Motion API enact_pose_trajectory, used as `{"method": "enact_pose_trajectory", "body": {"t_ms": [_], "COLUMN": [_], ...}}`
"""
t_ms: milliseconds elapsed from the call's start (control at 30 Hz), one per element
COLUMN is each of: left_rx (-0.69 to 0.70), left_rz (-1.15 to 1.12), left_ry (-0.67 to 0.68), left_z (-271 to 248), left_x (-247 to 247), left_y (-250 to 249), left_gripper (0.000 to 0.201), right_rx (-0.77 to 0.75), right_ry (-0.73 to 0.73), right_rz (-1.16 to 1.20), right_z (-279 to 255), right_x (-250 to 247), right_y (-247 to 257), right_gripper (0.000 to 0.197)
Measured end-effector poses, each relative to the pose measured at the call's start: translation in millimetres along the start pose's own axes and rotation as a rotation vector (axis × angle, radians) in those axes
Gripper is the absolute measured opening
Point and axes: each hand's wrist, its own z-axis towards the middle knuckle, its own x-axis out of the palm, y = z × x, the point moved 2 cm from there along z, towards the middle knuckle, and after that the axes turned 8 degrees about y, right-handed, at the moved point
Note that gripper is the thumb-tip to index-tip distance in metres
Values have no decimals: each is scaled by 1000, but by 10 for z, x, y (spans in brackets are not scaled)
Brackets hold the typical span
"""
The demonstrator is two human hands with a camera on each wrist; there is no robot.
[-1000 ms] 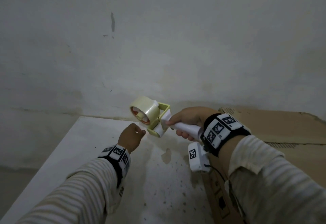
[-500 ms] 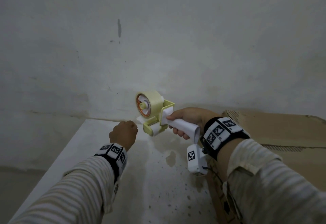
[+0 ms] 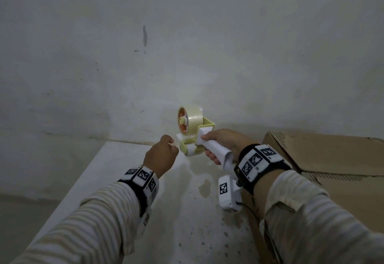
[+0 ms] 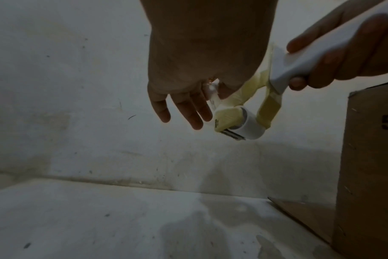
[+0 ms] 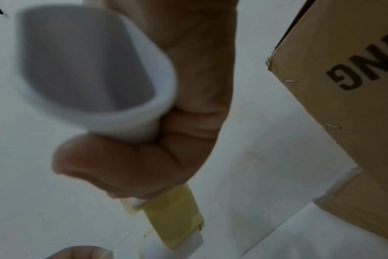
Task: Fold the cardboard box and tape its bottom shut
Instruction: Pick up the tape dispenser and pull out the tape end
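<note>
Holding the tape dispenser (image 3: 192, 134) up off the table (image 3: 99, 172), the right hand (image 3: 223, 142) is wrapped firmly round its white handle (image 3: 216, 151); roll (image 3: 190, 121) uppermost, roller and toothed blade (image 4: 231, 136) pointing down and to the left. Left hand (image 3: 161, 155) sits just beside the dispenser's front end; thumb and forefinger appear pinched on the free tape end (image 4: 212, 95), the other fingers (image 4: 188, 112) hanging loose below; the wrist view shows a pale strip between the pinching digits, though how much tape is drawn out is hard to tell.

Cardboard box (image 3: 324, 155) stands to the right on the same table, apart from both hands; folded flaps face upward, corrugated edges showing along the seam (image 3: 342, 177); no tape visible on it yet; black lettering (image 5: 363, 70) on its side reads upside down, which suggests the bottom is on top, ready for sealing.

Risks, as judged from here:
- tape end slipping from the pinch and snapping back onto the roll; cause, a thin grip on a short tab;
- strip curling and sticking to itself or to the fingers; cause, slack while carrying it across to the box;
- fingers grazing the blade; cause, loose fingers hanging close beside it;
- flaps springing up before the strip lands; cause, neither hand on the box.
</note>
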Motion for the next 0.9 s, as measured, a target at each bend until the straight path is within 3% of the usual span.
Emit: {"method": "enact_pose_trajectory", "body": {"t_ms": [100,200,400,600,900], "left_rx": [35,91,174,91,34], "left_rz": [11,29,4,125,89], "left_ry": [10,-8,57,79,173], "left_z": [-18,-26,-44,13,96], "left_x": [35,78,101,140,69], "left_y": [14,-22,-124,16,4], "left_gripper": [23,11,26,26,18], "right_rx": [-13,-31,-45,-46,-64], "right_ry": [6,18,16,44,62], "right_rz": [69,114,180,222,313], "right_z": [27,40,51,30,45], "right_x": [3,24,27,50,111], "right_y": [-22,-39,-71,-53,29], "right_gripper": [34,34,39,35,35]}}
